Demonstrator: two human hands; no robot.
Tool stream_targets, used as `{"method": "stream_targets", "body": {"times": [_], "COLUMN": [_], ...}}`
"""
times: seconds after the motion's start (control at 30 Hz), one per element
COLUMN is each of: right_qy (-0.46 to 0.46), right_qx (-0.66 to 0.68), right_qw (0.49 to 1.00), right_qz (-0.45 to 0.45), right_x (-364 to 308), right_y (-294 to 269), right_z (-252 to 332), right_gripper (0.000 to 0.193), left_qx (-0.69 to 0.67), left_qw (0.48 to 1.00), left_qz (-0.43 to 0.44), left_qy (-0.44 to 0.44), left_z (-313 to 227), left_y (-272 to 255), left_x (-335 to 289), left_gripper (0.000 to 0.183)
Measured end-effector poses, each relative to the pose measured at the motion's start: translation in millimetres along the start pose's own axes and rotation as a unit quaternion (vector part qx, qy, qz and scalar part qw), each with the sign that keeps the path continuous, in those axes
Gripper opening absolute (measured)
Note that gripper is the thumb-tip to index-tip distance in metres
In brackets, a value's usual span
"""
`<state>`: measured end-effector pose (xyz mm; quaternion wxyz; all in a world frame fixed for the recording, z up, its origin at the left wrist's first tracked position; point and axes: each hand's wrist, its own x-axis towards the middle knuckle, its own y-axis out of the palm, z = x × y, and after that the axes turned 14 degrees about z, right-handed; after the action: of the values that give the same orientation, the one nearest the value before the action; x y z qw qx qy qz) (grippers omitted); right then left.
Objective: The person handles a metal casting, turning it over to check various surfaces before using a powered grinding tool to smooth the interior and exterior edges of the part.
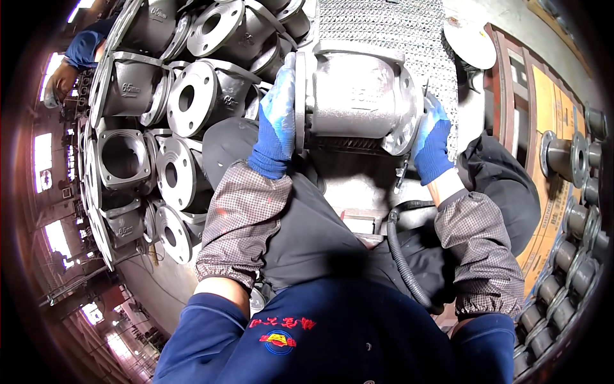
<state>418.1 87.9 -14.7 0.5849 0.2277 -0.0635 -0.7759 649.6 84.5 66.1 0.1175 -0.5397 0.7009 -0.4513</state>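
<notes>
A grey cast-metal flanged valve body (355, 96) lies on its side in front of me, between my hands. My left hand (278, 112), in a blue and white work glove, presses against the flange at its left end, fingers pointing up. At the opposite flange, my right hand (433, 137) in a blue glove is curled around the edge, with its fingertips partly hidden. Just below that flange, by the right hand, is a thin metal fitting (401, 176). A black corrugated hose (401, 256) runs down from near it; I cannot tell whether they join.
Similar grey flanged bodies (192, 99) are stacked high at my left. A textured metal surface (384, 25) extends beyond the valve body. A white round disc (470, 43) stands at the upper right. Rows of flanged parts (563, 157) sit beside cardboard (543, 217) at right. Another person's hand (61, 83) shows far left.
</notes>
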Motion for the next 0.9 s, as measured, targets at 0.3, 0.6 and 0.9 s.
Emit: {"method": "stream_targets", "body": {"times": [0.3,0.6,0.9], "right_qy": [0.008,0.004,0.041], "right_qx": [-0.015,-0.038,-0.193], "right_qw": [1.0,0.997,0.959], "right_qz": [0.019,0.061,0.203], "right_x": [-1,-2,5], "right_y": [22,27,-4], "right_z": [-3,-6,8], "right_gripper": [0.033,0.031,0.028], "left_qx": [-0.28,-0.496,-0.258], "left_qw": [0.936,0.78,0.944], "left_qz": [-0.039,-0.11,-0.065], "left_qy": [-0.208,-0.366,-0.194], "left_z": [10,14,8], "left_y": [-2,-1,-9], "left_x": [-14,-26,-26], "left_gripper": [0.038,0.041,0.034]}}
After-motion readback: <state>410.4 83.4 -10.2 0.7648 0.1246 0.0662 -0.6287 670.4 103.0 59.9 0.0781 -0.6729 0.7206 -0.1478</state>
